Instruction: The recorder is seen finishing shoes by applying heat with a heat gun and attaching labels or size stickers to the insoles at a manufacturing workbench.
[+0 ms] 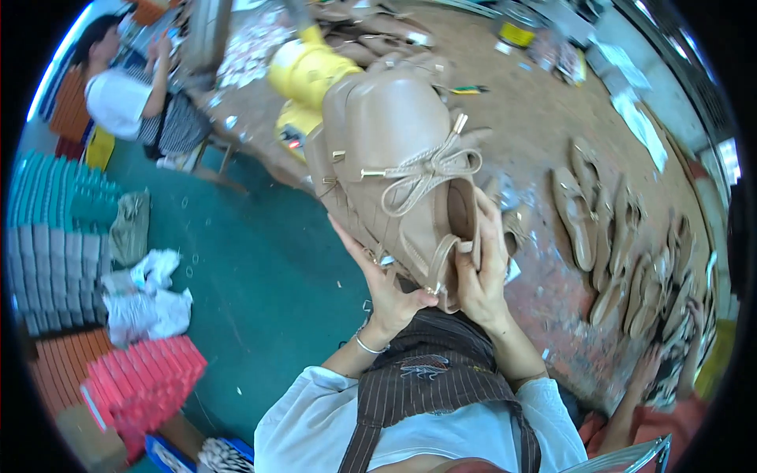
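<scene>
1. While the bundle of beige shoes (390, 118) was held up in front of the body, the left grip (384, 298) and the right grip (485, 268) were closed around its near end from opposite sides.
2. The bundle reached forward from between them, its rounded toes pointing away and its larger part lying beyond the fingertips.
3. On the left grip, the thumb pressed the near end, close to a thin strap, and the fingers ran up along the left side; how far they curled beneath could not be told.
4. On the right grip, the fingers wrapped the right edge of the shoe opening (460, 206), with the thumb at the near end.
5. A cord bow (430, 167) with metal tips sat just ahead of the right grip, uncovered by either hand.
6. Beyond the bundle, a yellow rounded object (307, 75) stood ahead and slightly left of the grip.
7. To the right of the right grip, more beige shoes (579, 225) lay in a loose group on the brown worktop (544, 118), well apart from the fingers; another person's hands (648, 366) were near their closer end.
8. Well to the left of the left grip, stacked red crates (146, 378) stood by the green floor (260, 260).
</scene>
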Tool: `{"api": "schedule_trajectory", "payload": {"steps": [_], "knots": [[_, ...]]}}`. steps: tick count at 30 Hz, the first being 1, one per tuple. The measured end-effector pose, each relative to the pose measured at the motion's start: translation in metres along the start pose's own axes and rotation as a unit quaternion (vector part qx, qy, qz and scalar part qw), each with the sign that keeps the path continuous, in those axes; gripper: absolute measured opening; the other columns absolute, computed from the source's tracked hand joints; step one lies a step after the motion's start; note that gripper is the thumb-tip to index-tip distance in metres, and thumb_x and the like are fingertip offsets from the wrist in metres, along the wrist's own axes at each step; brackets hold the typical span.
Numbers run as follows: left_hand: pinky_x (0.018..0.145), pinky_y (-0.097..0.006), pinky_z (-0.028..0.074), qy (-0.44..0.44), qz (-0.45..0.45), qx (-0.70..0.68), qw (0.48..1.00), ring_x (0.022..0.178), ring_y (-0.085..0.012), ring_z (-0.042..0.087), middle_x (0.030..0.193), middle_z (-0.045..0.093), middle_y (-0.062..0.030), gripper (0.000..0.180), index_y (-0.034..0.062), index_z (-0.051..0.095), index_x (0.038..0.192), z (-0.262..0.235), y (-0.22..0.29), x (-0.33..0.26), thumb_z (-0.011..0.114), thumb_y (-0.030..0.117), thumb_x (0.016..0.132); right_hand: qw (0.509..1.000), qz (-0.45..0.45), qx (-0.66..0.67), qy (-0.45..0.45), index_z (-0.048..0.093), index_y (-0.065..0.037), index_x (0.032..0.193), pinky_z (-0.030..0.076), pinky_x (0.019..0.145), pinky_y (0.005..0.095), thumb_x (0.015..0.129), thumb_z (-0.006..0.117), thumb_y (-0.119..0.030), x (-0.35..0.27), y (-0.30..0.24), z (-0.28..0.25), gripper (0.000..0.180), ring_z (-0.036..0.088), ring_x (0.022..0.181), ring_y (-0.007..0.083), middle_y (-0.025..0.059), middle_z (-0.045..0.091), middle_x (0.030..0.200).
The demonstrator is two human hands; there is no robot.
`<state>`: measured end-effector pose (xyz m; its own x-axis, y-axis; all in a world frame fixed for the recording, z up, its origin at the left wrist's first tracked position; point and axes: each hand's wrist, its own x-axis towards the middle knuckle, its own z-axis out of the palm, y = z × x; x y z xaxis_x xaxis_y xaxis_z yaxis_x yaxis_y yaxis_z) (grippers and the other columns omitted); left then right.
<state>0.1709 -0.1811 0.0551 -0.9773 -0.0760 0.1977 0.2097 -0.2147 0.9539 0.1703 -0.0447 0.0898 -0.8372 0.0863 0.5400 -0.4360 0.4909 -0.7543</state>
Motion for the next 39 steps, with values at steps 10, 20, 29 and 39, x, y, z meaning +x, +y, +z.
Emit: {"api": "schedule_trajectory", "payload": {"steps": [10, 20, 29, 39], "knots": [[0.111, -0.041, 0.035, 0.232, -0.056, -0.086, 0.967, 0.134, -0.0278, 0.041, 0.147, 0.036, -0.0170, 0.088, 0.0002, 0.019, 0.150, -0.127, 0.013, 0.017, 0.064, 0.040, 0.086, 0.961, -0.039, 0.082, -0.260, 0.038, -0.002, 0.143, 0.054, 0.081, 0.0436, 0.086, 0.060, -0.008, 0.032, -0.055, 0.130, 0.062, 0.062, 0.103, 0.0422, 0.0272, 0.050, 0.132], [0.097, -0.039, 0.050, 0.279, -0.185, -0.280, 0.900, 0.109, -0.0254, 0.062, 0.124, 0.062, -0.0139, 0.048, 0.0009, 0.052, 0.129, -0.207, -0.002, 0.106, 0.061, 0.029, 0.091, 0.918, 0.200, 0.173, -0.297, 0.068, 0.000, 0.108, 0.050, 0.086, 0.0313, 0.091, 0.059, -0.004, 0.038, 0.026, 0.083, 0.020, 0.067, 0.095, 0.0213, 0.0129, 0.070, 0.103], [0.094, -0.040, 0.052, 0.257, -0.136, -0.316, 0.903, 0.108, -0.0228, 0.063, 0.120, 0.064, -0.0101, 0.035, 0.0068, 0.059, 0.121, -0.195, -0.007, 0.168, 0.060, 0.029, 0.093, 0.922, 0.328, 0.124, -0.166, 0.067, 0.004, 0.106, 0.047, 0.079, 0.0265, 0.092, 0.057, -0.003, 0.022, 0.073, 0.046, 0.019, 0.061, 0.086, 0.0136, 0.0088, 0.069, 0.095], [0.107, -0.054, 0.040, 0.165, -0.064, -0.481, 0.859, 0.126, -0.0377, 0.049, 0.140, 0.048, -0.0179, 0.059, 0.0011, 0.043, 0.138, -0.193, -0.001, 0.206, 0.041, 0.044, 0.099, 0.945, 0.257, 0.041, -0.198, 0.067, 0.004, 0.104, 0.049, 0.080, 0.0310, 0.091, 0.058, -0.003, 0.027, 0.073, 0.044, 0.017, 0.065, 0.086, 0.0202, 0.0147, 0.069, 0.093]]}}
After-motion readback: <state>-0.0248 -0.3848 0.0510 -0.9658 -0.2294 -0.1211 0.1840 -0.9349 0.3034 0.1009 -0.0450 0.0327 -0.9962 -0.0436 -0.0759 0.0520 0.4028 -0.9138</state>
